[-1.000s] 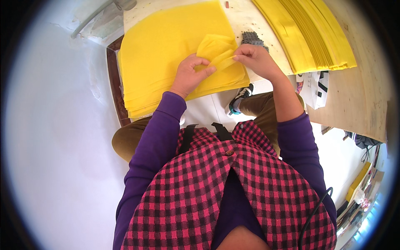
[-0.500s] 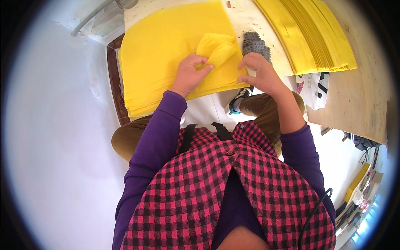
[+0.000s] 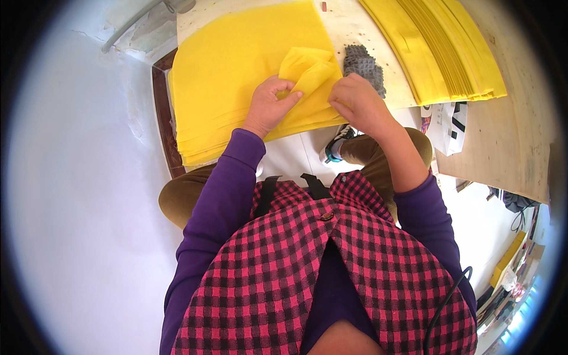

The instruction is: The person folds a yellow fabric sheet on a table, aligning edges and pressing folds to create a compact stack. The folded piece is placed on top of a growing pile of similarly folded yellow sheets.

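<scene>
A stack of thin yellow fabric sheets [image 3: 236,65] lies on the table in front of me. Bunched up on its right part is the loose, folded portion of a yellow sheet [image 3: 312,66]. My left hand [image 3: 269,103] pinches that folded portion between thumb and fingers. At the stack's near right corner, my right hand [image 3: 360,103] has its fingers closed on the edge of the yellow fabric. The fingertips hide how many layers they hold.
A crumpled grey textured cloth [image 3: 362,64] lies just beyond my right hand. Folded yellow fabric pieces [image 3: 438,50] are piled on the right of the wooden table [image 3: 509,130]. A white printed bag [image 3: 447,127] hangs below them. My knees are under the near edge.
My right hand has moved slightly left onto the stack's corner, and its parted fingers have closed on the fabric. My left hand keeps its pinch in the same place.
</scene>
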`<state>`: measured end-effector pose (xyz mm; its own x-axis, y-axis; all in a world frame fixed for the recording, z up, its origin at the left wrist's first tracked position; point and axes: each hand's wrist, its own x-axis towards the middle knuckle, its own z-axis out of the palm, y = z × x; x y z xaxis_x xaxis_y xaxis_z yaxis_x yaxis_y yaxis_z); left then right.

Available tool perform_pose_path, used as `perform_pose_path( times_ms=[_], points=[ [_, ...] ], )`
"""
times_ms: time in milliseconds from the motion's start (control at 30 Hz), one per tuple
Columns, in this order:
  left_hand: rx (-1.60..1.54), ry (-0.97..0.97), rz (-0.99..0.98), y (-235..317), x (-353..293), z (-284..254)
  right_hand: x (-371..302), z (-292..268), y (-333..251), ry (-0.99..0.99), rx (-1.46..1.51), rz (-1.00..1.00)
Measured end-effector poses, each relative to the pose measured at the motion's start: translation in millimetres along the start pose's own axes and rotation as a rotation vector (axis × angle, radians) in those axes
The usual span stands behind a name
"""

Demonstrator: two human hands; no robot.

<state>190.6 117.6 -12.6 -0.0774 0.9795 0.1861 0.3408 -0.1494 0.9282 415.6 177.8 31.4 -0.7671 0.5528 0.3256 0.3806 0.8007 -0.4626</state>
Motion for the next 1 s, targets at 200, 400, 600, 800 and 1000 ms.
perform_pose_path(
  times_ms=[200, 400, 600, 800, 1000],
  points=[
    [0.001, -0.014, -0.020, -3.2, 0.9, -1.3, 5.4, -2.9, -1.6, -0.033, 0.085, 0.096],
    [-0.017, -0.033, -0.010, -1.5, 1.3, -1.8, 13.3, -9.4, -3.2, -0.081, 0.216, 0.214],
    [0.030, -0.080, 0.046, -0.9, -0.1, -1.8, 33.9, -6.5, -3.9, 0.024, 0.122, 0.092],
    [0.006, 0.015, -0.015, -5.6, 0.7, 1.5, 31.0, -6.1, -3.3, 0.219, 0.204, 0.175],
    [-0.014, 0.034, -0.009, -8.0, 0.4, -0.4, -1.8, -12.6, 5.0, -0.025, 0.170, 0.110]
  ],
)
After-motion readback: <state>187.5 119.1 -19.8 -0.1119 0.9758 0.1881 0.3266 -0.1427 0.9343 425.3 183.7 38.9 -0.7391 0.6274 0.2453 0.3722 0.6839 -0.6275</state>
